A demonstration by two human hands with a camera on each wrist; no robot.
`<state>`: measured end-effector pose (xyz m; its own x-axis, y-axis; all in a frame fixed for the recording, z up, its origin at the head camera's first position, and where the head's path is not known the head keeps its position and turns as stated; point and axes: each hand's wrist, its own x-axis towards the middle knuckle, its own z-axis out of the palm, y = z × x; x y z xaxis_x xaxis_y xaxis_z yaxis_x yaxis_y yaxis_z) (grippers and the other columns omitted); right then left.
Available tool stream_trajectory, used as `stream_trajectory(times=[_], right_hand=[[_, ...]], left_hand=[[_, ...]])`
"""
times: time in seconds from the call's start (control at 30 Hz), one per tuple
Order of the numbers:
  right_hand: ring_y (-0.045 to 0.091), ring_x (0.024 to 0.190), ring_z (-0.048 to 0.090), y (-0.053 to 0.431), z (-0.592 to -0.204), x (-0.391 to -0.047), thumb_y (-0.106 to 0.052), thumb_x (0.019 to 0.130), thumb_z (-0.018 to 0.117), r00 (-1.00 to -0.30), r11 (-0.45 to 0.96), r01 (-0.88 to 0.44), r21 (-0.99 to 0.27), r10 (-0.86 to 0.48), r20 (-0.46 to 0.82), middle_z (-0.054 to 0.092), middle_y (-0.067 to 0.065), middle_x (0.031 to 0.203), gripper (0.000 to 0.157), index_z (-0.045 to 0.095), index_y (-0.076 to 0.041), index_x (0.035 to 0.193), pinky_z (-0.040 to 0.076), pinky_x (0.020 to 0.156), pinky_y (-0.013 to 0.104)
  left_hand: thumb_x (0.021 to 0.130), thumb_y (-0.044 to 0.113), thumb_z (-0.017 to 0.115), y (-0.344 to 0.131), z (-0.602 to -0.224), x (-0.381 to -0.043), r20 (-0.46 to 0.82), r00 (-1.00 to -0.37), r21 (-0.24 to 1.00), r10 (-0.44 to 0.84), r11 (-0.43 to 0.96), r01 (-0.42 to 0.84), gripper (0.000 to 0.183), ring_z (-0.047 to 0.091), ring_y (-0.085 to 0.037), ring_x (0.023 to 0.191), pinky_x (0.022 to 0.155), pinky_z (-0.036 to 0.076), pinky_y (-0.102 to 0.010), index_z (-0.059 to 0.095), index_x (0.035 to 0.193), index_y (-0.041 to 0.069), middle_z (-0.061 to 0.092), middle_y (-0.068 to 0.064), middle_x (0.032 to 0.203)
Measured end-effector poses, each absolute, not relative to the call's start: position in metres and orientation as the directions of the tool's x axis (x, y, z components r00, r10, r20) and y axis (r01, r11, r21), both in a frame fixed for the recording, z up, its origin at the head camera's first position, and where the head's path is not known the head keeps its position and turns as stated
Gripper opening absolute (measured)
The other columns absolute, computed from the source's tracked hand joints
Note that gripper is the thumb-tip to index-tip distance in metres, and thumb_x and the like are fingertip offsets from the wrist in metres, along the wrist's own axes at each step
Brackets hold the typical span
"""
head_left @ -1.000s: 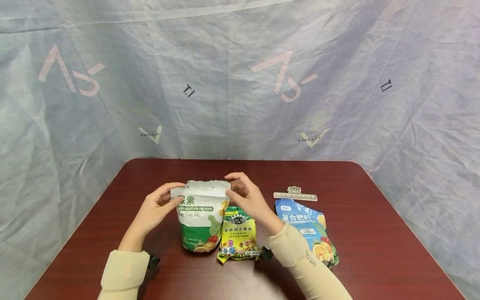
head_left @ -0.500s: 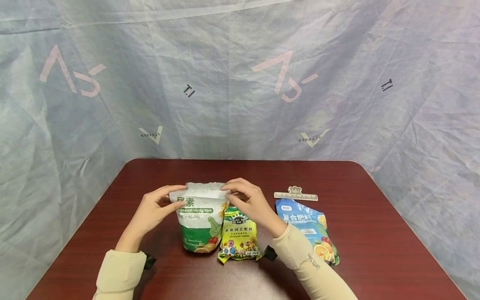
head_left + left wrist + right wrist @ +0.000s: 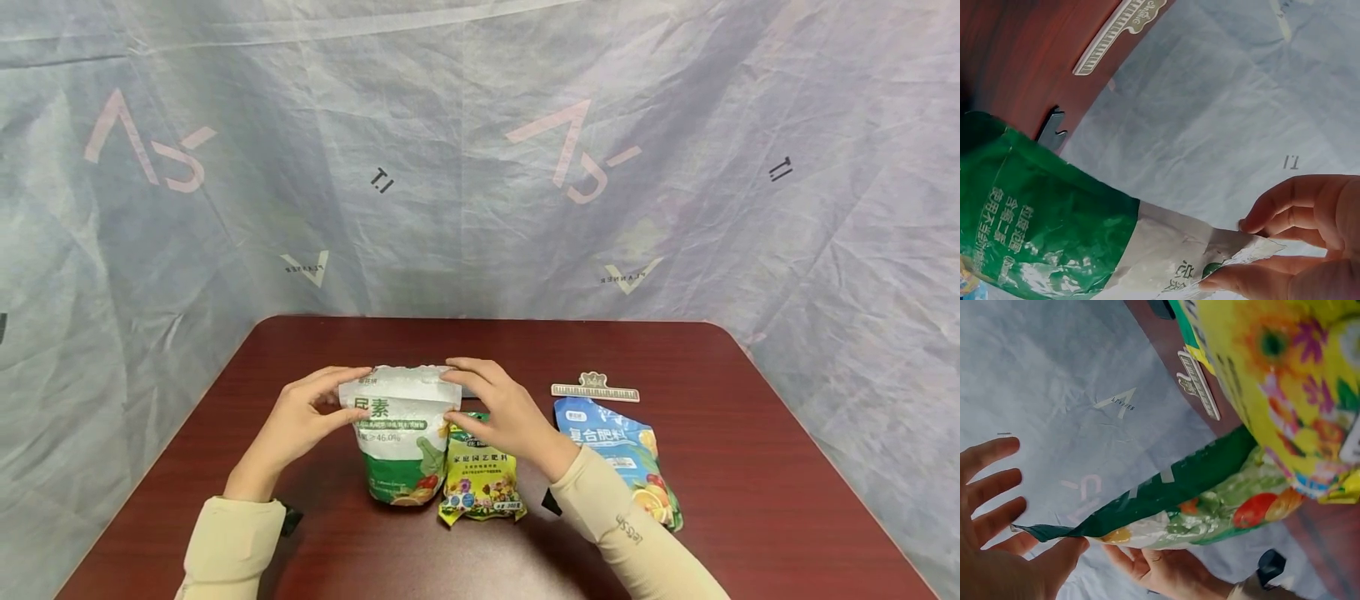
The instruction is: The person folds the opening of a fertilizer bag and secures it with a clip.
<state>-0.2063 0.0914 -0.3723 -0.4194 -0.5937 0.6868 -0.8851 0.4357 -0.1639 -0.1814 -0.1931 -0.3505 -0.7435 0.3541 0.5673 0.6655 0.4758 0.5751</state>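
Note:
A white-and-green urea fertilizer bag [image 3: 401, 446] stands upright on the table in the head view. My left hand [image 3: 303, 412] pinches its upper left edge, thumb in front and fingers behind; the left wrist view shows this grip on the white top of the bag [image 3: 1166, 240]. At the upper right edge is my right hand [image 3: 502, 408], thumb on the front side and fingers spread along the top corner. In the right wrist view, the bag's green edge [image 3: 1166, 487] runs between that thumb and the fingers. A yellow garden fertilizer bag [image 3: 480, 483] stands just right of it, partly behind my right hand.
A blue compound fertilizer bag [image 3: 622, 458] lies to the right, partly covered by my right forearm. Behind it lies a cream ruler-shaped clip [image 3: 595, 389]. A dark clip [image 3: 1052, 128] lies beyond the urea bag. Grey cloth [image 3: 465, 167] hangs behind the table [image 3: 337, 337].
My right thumb has moved from the bag's top corner down its right edge. The bag's top leaned back half a second ago and now faces forward again. My left hand stays at the left edge.

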Motion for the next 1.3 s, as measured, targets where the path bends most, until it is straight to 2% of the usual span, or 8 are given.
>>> stream_trajectory(times=[0.13,0.27,0.4,0.5,0.63,0.93,1.07,1.3], right_hand=[[0.021,0.122,0.041,0.091,-0.37,-0.205,-0.023,0.08,0.072,-0.355,0.47,-0.882,-0.035,-0.616,0.703,0.04,0.008,0.138,0.051,0.053,-0.008,0.124,0.042,0.093,0.03],[0.022,0.124,0.041,0.091,-0.368,-0.204,-0.025,0.08,0.072,-0.325,0.494,-0.868,0.046,-0.636,0.7,0.041,0.008,0.139,0.054,0.052,-0.006,0.126,0.036,0.099,0.032],[0.024,0.125,0.04,0.091,-0.366,-0.202,-0.028,0.081,0.071,-0.329,0.524,-0.847,0.089,-0.65,0.685,0.042,0.009,0.138,0.057,0.05,-0.006,0.129,0.036,0.1,0.033],[0.025,0.125,0.04,0.09,-0.365,-0.201,-0.029,0.082,0.069,-0.327,0.54,-0.832,0.13,-0.666,0.671,0.042,0.011,0.138,0.057,0.049,-0.005,0.13,0.037,0.099,0.035],[0.027,0.126,0.04,0.09,-0.365,-0.199,-0.029,0.082,0.069,-0.312,0.548,-0.817,0.18,-0.683,0.66,0.042,0.013,0.138,0.057,0.049,-0.004,0.13,0.036,0.099,0.037],[0.025,0.127,0.038,0.089,-0.365,-0.195,-0.033,0.085,0.064,-0.34,0.586,-0.769,0.253,-0.711,0.615,0.04,0.01,0.14,0.053,0.052,-0.006,0.129,0.036,0.099,0.041],[0.025,0.127,0.039,0.089,-0.365,-0.194,-0.036,0.086,0.062,-0.331,0.592,-0.751,0.295,-0.722,0.607,0.042,0.009,0.139,0.048,0.055,-0.01,0.126,0.035,0.099,0.043],[0.025,0.125,0.041,0.089,-0.366,-0.194,-0.037,0.086,0.062,-0.304,0.586,-0.731,0.349,-0.737,0.603,0.045,0.01,0.137,0.045,0.058,-0.012,0.123,0.035,0.099,0.044]], left_hand=[[0.065,0.0,0.08,-0.202,-0.366,-0.194,0.619,-0.666,0.477,0.416,0.474,0.74,0.058,0.052,-0.009,0.064,0.055,0.044,-0.023,0.06,0.12,0.002,0.055,-0.011,0.12],[0.069,0.009,0.079,-0.204,-0.371,-0.194,0.584,-0.675,0.456,0.451,0.505,0.733,0.063,0.049,-0.003,0.063,0.057,0.045,-0.019,0.055,0.128,0.01,0.051,-0.004,0.125],[0.072,0.013,0.079,-0.204,-0.368,-0.192,0.571,-0.673,0.411,0.47,0.546,0.73,0.064,0.048,-0.003,0.065,0.058,0.045,-0.016,0.053,0.13,0.012,0.052,-0.001,0.124],[0.07,0.017,0.08,-0.204,-0.366,-0.19,0.579,-0.655,0.318,0.486,0.606,0.729,0.065,0.056,-0.009,0.084,0.07,0.047,-0.02,0.053,0.13,0.012,0.053,0.0,0.123],[0.07,0.025,0.08,-0.205,-0.365,-0.189,0.586,-0.62,0.172,0.522,0.667,0.724,0.068,0.052,-0.018,0.108,0.084,0.044,-0.033,0.053,0.13,0.011,0.053,-0.003,0.126],[0.077,0.04,0.068,-0.204,-0.362,-0.188,0.583,-0.566,-0.062,0.584,0.726,0.685,0.062,0.047,-0.025,0.116,0.088,0.036,-0.045,0.053,0.13,0.01,0.049,-0.006,0.134],[0.081,0.039,0.062,-0.202,-0.36,-0.187,0.583,-0.551,-0.113,0.597,0.731,0.672,0.058,0.044,-0.027,0.12,0.094,0.032,-0.045,0.053,0.13,0.009,0.049,-0.007,0.133],[0.083,0.039,0.06,-0.203,-0.364,-0.188,0.581,-0.541,-0.139,0.608,0.729,0.67,0.055,0.044,-0.025,0.121,0.093,0.032,-0.045,0.054,0.129,0.011,0.051,-0.006,0.131]])
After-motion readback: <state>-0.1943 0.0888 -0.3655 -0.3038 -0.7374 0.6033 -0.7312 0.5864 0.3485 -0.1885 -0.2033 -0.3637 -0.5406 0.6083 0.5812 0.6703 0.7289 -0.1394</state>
